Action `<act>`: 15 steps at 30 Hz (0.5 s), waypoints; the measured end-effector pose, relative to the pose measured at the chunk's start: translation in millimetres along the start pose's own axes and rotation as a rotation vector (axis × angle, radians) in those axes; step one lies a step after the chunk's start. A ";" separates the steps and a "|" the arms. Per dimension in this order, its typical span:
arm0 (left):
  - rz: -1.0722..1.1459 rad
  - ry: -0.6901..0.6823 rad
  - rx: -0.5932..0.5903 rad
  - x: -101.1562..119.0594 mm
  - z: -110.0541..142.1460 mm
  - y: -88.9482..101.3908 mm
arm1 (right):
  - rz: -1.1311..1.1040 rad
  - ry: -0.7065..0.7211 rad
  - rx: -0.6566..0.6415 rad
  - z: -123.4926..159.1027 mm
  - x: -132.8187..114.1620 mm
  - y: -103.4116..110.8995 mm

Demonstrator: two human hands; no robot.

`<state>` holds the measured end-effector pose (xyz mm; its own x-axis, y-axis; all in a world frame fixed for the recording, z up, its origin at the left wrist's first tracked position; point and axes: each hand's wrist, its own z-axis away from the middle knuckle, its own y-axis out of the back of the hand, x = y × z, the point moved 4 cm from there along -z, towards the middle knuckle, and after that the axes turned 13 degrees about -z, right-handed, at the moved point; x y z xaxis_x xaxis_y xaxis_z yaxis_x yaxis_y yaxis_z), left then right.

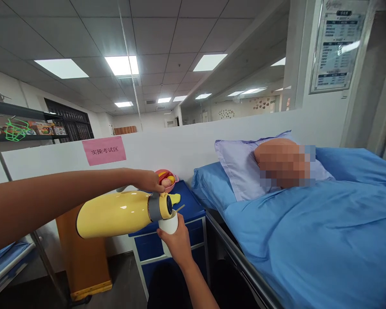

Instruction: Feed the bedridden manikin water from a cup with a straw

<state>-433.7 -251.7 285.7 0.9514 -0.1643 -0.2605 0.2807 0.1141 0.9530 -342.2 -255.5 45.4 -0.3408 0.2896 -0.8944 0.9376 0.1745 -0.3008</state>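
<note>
A yellow thermos jug with a grey collar lies tipped nearly level, its mouth to the right. My left hand is closed at its upper side, by the handle, which is mostly hidden behind the jug. Just below the mouth, my right hand wraps round a white cup. A thin stick, perhaps a straw or spoon handle, sticks up from the cup's rim. The jug's mouth overlaps the cup's rim in view; whether liquid flows I cannot tell. The yellow lid part points right above the cup.
Behind my hands stands a blue bedside cabinet with a pink bowl of fruit-like items. To the right is a bed with a blue quilt, a lilac pillow and a head with its face pixelated. A dark bed rail runs alongside.
</note>
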 end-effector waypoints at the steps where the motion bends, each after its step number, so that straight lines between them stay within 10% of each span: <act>1: 0.003 0.003 0.007 0.9 -0.1 0.3 | 0.007 0.005 -0.004 0.1 0.4 0.6; 15: 0.040 -0.057 0.106 -10.0 -14.7 -7.5 | 0.063 0.033 0.015 -9.8 8.8 7.3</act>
<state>-443.4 -236.5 278.9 0.9518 -0.2176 -0.2160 0.2252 0.0180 0.9742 -339.0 -242.5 38.6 -0.2826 0.3306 -0.9004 0.9582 0.1407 -0.2491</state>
